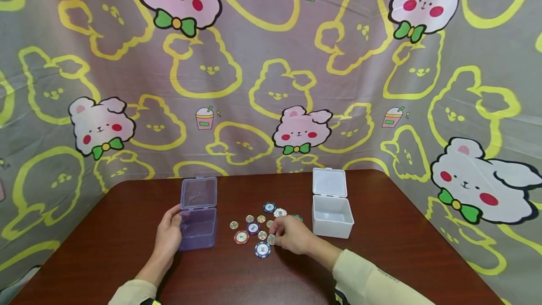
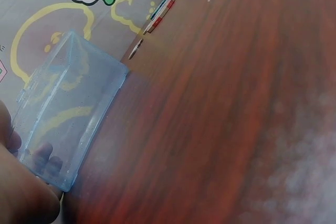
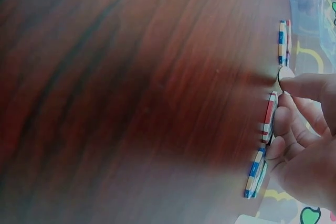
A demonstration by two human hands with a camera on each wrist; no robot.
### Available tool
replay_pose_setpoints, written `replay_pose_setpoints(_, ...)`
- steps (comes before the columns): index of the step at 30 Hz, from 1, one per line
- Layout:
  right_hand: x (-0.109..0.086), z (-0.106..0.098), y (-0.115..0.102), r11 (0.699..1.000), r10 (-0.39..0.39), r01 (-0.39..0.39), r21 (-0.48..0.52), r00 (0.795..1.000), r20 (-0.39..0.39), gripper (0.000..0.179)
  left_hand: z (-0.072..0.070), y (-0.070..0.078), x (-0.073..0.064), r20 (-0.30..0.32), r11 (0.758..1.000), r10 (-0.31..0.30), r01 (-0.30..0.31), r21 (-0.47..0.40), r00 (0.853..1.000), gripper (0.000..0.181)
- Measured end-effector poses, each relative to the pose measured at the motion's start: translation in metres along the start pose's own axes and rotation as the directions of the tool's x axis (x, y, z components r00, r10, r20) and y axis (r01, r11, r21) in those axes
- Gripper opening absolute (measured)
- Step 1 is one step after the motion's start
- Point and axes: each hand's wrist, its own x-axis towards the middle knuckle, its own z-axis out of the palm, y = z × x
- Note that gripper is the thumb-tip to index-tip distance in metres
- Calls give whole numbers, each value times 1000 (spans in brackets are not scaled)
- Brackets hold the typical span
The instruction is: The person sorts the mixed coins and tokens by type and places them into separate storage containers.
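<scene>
My left hand [image 1: 168,235] grips the left side of a translucent purple-blue plastic box [image 1: 198,244], whose hinged lid stands up; some fingers show through the box wall in the left wrist view. Over the spread of coins and poker chips, my right hand [image 1: 294,235] pinches a silver-coloured coin [image 3: 286,72] between thumb and finger, close to the tabletop. Around it lie a blue chip [image 1: 262,250], a red chip [image 1: 241,237], a purple chip [image 1: 253,228] and several coins, one a loose coin [image 1: 234,225] at the left. The right hand partly covers a green chip [image 1: 298,218].
A white plastic box [image 1: 332,227] with its lid raised stands right of the right hand. Another blue chip [image 1: 269,207] and a white chip [image 1: 280,212] lie toward the back. The brown wooden table [image 1: 237,281] meets a patterned cloth [image 1: 245,107] behind.
</scene>
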Motion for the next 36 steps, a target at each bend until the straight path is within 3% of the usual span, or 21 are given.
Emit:
replay_pose_setpoints(4,-1,-1,1,997,36,-36,69,999,2,11,0,0,0,-1,1000,-1,1,-3,1000,44)
replay_pose_setpoints(26,1,-5,5,986,91,-90,142,996,-2,7,0,0,0,1,1000,10,-10,5,1000,44)
replay_pose_setpoints(36,7,5,-8,932,191,-179,314,982,-6,2,1,-2,1,3,1000,9,-9,16,1000,44)
